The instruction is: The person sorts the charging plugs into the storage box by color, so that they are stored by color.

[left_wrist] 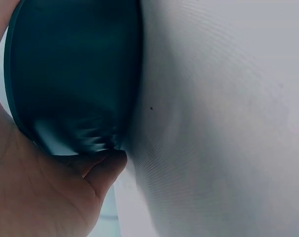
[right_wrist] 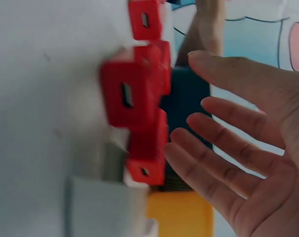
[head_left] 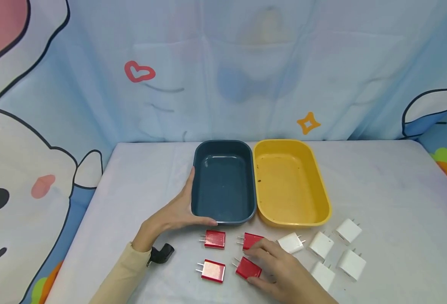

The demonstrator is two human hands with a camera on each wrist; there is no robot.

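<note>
The left hand [head_left: 178, 211] is spread around the lower left corner of the blue bin [head_left: 223, 185] at the centre of the frame, the thumb along the bin's lower edge and the fingers against its left side; this grip has hold of the bin. The right hand [head_left: 284, 272], at the lower centre-right, has its thumb and fingers well parted around the lower right red charger [head_left: 247, 267]; this grip is loose, and whether a fingertip touches the charger I cannot tell. In the right wrist view the fingers extend towards the red blocks, which are blurred. The upper right red charger [head_left: 252, 240] lies just above, partly covered by the fingers. To their left are the upper left red charger [head_left: 214, 239] and the lower left red charger [head_left: 213, 270], all with prongs facing left. Right of them lie five white chargers [head_left: 348, 231], one beside the right hand's knuckles. The yellow bin [head_left: 292, 185] stands upright just beside the blue bin, to its right, with dark specks on its inner left side. All rest on a white-covered tabletop [head_left: 151, 169] before a pale blue printed curtain [head_left: 208, 101].
</note>
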